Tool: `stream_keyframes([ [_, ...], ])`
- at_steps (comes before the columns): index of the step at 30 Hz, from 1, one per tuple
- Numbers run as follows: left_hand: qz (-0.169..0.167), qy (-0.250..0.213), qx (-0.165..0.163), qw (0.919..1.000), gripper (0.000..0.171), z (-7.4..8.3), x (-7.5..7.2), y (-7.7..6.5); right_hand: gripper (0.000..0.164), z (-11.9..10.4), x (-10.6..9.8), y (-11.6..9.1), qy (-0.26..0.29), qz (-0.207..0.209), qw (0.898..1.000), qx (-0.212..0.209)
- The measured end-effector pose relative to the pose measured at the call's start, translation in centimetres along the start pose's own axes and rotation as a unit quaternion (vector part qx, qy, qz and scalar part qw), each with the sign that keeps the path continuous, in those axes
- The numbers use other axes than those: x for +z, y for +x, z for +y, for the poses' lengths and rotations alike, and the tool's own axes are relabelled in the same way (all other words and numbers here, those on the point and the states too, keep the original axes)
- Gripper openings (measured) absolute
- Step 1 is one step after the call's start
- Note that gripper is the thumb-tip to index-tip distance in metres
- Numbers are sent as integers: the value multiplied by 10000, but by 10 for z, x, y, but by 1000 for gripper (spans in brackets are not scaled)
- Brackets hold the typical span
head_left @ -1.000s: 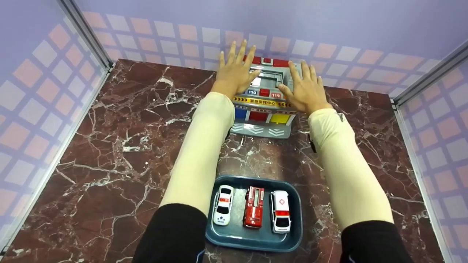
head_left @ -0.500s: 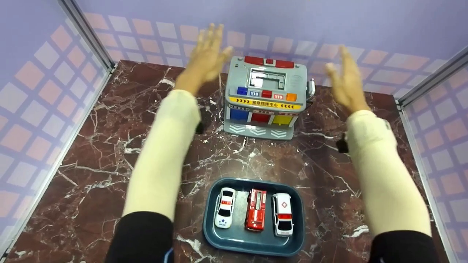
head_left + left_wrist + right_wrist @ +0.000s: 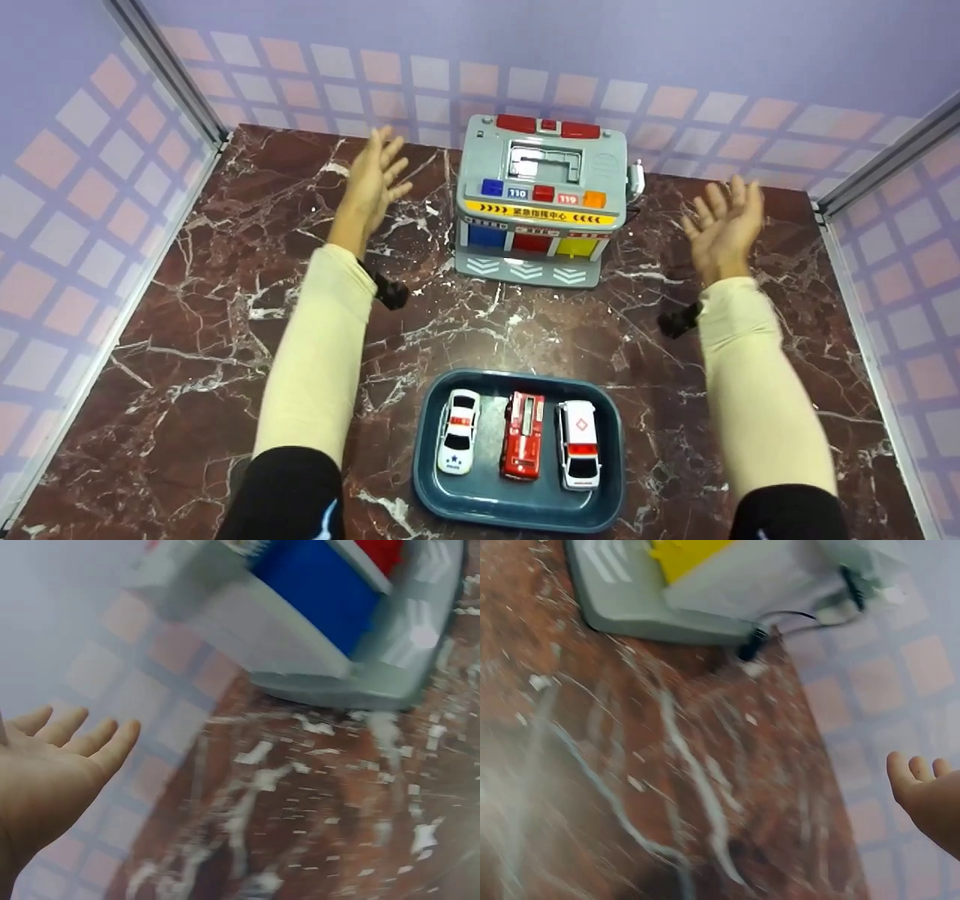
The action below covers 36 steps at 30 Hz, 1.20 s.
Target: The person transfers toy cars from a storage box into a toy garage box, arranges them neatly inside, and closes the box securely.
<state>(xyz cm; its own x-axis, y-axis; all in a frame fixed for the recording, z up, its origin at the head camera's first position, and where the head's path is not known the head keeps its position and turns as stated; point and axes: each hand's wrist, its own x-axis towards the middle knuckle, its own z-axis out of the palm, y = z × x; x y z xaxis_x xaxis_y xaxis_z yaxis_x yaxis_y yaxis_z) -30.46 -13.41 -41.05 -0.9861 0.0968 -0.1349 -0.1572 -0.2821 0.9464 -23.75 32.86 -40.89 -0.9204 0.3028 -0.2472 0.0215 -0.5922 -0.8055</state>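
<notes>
A grey toy garage [image 3: 544, 202] with blue, red and yellow doors stands at the back of the marbled table. To its left, apart from it, my left hand [image 3: 369, 180] hangs with fingers spread and nothing in it. My right hand [image 3: 724, 229] is off to the garage's right, palm turned up, fingers loosely bent and holding nothing. In the left wrist view the left hand [image 3: 56, 772] shows beside the garage's blue-door side [image 3: 315, 600]. The right wrist view catches the fingers of the right hand [image 3: 934, 802] at its edge.
Nearer me lies a dark blue tray [image 3: 517, 514] holding a white police car [image 3: 458, 431], a red fire engine [image 3: 523, 435] and a white ambulance [image 3: 578, 444]. Purple tiled-pattern panels [image 3: 480, 45] enclose the table's back and sides. A thin cable [image 3: 810, 619] runs beside the garage.
Both hands have left the top of the garage and moved apart to either side, then down and back toward me, palms turning up. The garage and cars have stayed in place.
</notes>
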Motion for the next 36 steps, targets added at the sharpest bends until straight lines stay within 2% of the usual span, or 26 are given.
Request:
stream_keyframes([
  [2, 4, 20, 79, 10000, 62, -16, 5, 3, 59, 14, 4, 2, -175, -102, 9998, -23],
  [6, 3, 454, 249, 9987, 61, -42, 25, 8, 65, 41, 20, 4, -863, -535, 9948, -118],
  [9, 18, 894, 433, 9951, 63, -55, 41, 9, 67, 58, 33, 3, -1348, -909, 9864, -257],
  [12, -22, 1220, 573, 9909, 65, -63, 54, 8, 66, 71, 43, 3, -1463, -1097, 9820, -482],
  [16, -233, 1291, 832, 9879, 63, -69, 67, 10, 65, 81, 49, 5, -1084, -1123, 9849, -754],
  [19, -343, 1043, 1023, 9887, 62, -72, 74, 11, 68, 85, 50, 7, -977, -1128, 9845, -920],
  [23, -225, 827, 1147, 9897, 60, -76, 78, 13, 72, 88, 51, 7, -1006, -1156, 9821, -1098],
  [31, -212, 723, 1030, 9918, 54, -77, 80, 13, 87, 93, 58, 6, -1495, -902, 9773, -1201],
  [36, -185, 634, 1230, 9902, 53, -79, 81, 16, 90, 96, 59, 6, -1723, -737, 9744, -1241],
])
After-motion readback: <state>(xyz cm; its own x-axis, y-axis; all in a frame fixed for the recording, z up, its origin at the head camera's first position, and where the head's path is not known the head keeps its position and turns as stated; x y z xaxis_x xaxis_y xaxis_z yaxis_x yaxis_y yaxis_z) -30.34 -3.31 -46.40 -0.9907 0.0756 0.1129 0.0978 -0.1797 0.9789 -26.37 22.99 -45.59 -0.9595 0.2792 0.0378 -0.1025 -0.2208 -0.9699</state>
